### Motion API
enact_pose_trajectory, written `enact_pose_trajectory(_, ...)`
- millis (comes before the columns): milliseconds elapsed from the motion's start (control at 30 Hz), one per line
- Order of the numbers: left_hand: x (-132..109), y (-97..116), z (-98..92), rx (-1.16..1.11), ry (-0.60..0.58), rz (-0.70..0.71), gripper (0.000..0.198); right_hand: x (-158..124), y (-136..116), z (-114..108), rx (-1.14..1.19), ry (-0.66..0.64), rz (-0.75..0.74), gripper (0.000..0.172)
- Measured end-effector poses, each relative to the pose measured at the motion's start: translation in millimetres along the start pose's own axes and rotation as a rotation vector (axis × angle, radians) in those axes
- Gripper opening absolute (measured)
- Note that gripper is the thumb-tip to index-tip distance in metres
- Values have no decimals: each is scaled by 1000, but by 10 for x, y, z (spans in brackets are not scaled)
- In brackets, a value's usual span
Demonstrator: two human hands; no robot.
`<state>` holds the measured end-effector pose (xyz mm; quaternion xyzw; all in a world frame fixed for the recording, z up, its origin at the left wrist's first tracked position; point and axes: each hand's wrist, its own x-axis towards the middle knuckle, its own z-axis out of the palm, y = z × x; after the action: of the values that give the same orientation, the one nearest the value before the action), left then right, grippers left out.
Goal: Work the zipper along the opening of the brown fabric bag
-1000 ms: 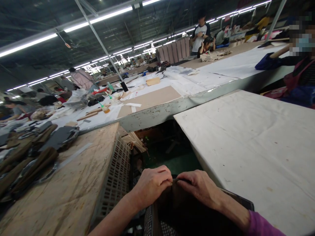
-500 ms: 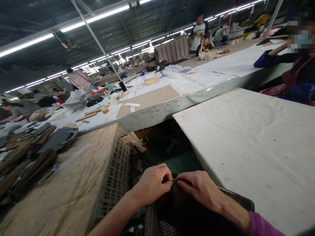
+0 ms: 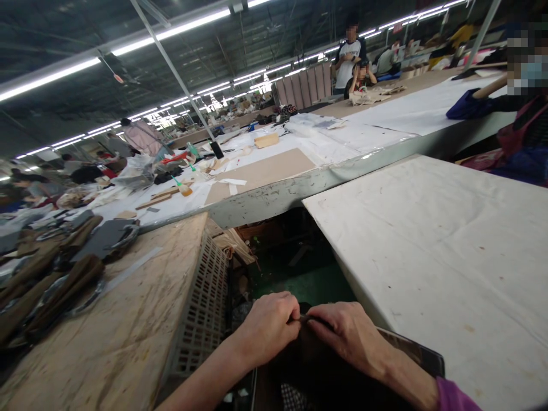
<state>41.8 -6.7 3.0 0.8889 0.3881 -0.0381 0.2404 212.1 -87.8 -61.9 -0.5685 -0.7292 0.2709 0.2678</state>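
L hand (image 3: 268, 328) & R hand (image 3: 346, 334) sat knuckle to knuckle low in the gap btw the wooden table (image 3: 128, 319) and the white-covered table (image 3: 449, 245), fingers (image 3: 292, 312) of both pinched shut on the top edge of a dark fabric piece (image 3: 319, 365). Grip was only on that thin edge, so uneven pull could've slipped it free or puckered it; the piece hung close to the white-covered table's edge, w/ a snag risk there

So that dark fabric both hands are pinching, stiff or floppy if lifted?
Probably floppy: the dark fabric curves at its pinched edge between the left hand and right hand. Likely light, since a fingertip pinch seems enough to hold it. Its matte look suggests little slip.
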Motion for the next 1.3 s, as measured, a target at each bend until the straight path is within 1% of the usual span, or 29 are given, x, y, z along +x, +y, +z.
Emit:
enact_pose_trajectory(67, 2, -32, -8, -117, -5, -50, 5, -7, -24, 4, -9, 7, -12, 23)
enact_pose_trajectory(133, -7, -62, -5, -268, -21, -135, 6, -16, -48, -10, -14, 15, -13, 24)
enact_pose_trajectory(200, -26, -81, 11, -371, 6, -194, 11, -27, -69, -33, -23, 25, -6, 24)
enact_pose_trajectory(300, -57, -94, 38, -398, 97, -199, 15, -44, -90, -60, -19, 35, 4, 24)
enact_pose_trajectory(367, -64, -102, 47, -413, 117, -179, 17, -48, -97, -68, 0, 34, 10, 24)
enact_pose_trajectory(467, -44, -123, 47, -505, 78, -154, 20, -42, -96, -71, 26, 28, 20, 24)
enact_pose_trajectory(533, -22, -136, 39, -568, 17, -144, 22, -32, -92, -74, 30, 25, 27, 23)
enact_pose_trajectory(567, -12, -138, 32, -585, -15, -136, 19, -27, -89, -76, 29, 23, 31, 23)
enact_pose_trajectory(633, -2, -132, 14, -586, -47, -104, 14, -16, -83, -85, 27, 21, 41, 23)
enact_pose_trajectory(733, -14, -108, -13, -525, 3, -59, 17, -7, -68, -100, 17, 10, 64, 22)
enact_pose_trajectory(867, -46, -85, -13, -483, 39, -73, 11, -15, -27, -85, 14, 6, 81, 20)
enact_pose_trajectory(1033, -46, -59, 16, -401, 128, -2, 9, -32, 10, -48, 41, 39, 60, 13)
enact_pose_trajectory(1200, -32, -45, 34, -347, 148, 25, 12, -41, 16, -41, 70, 89, 48, 8)
enact_pose_trajectory(1300, -36, -50, 58, -319, 163, 73, 15, -48, 14, -30, 76, 114, 41, 6)
